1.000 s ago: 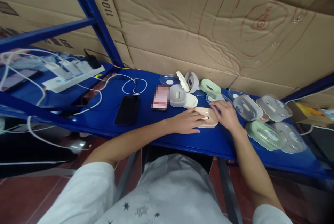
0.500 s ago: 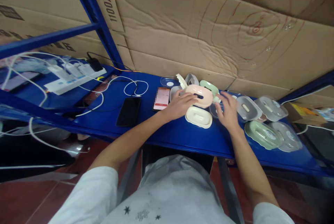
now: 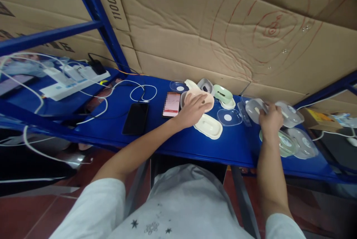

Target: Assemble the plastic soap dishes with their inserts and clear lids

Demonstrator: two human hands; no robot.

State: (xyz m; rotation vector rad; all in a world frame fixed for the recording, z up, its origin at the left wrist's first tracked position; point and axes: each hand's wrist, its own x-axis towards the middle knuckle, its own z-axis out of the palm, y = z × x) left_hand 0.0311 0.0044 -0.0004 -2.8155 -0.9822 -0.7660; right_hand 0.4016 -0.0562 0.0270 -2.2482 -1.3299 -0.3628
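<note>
My left hand (image 3: 193, 112) lies over a pink oval soap dish (image 3: 209, 102), its fingers curled on the top near the slot. Just in front of that dish sits a cream oval piece (image 3: 208, 126), lying on the table. My right hand (image 3: 270, 121) is at the group on the right, fingers bent round the edge of a grey soap dish (image 3: 252, 110) with a pale bar in its middle; its fingertips are partly hidden. Below that wrist a green soap dish (image 3: 288, 145) is partly covered. A clear oval lid (image 3: 230, 117) with a white round sticker lies between my hands.
Behind lie a green slotted piece (image 3: 223, 93), a grey piece (image 3: 205, 85) and another clear lid (image 3: 178, 86). More grey dishes (image 3: 302, 142) stand at right, near an open carton (image 3: 320, 119). Two phones (image 3: 135, 119), cables and a power strip (image 3: 67, 88) are on the left.
My right hand has moved right, from beside the pink soap dish to the grey one. My left hand has shifted the pink soap dish slightly left, laying it down over the pieces behind.
</note>
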